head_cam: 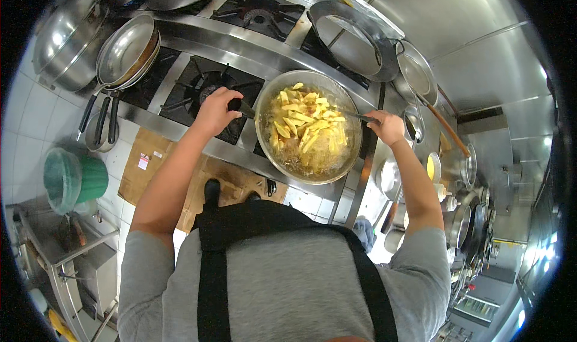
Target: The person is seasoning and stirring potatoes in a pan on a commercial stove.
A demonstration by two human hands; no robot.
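A large round metal pan stands on the front right of the stove, with bubbling liquid and many yellow cut pieces that look like potato or plantain. My left hand grips the black handle at the pan's left side. In my right hand, to the pan's right, is the dark handle of a utensil. This utensil reaches over the pan's rim, and its far end lies among the yellow pieces, so its type cannot be told.
Left of the pan is a gas burner grate; stacked frying pans stand farther left. Behind, a dark round pan leans at the back right. A wooden-handled tool crosses the right counter. On the floor are cardboard and a green bin.
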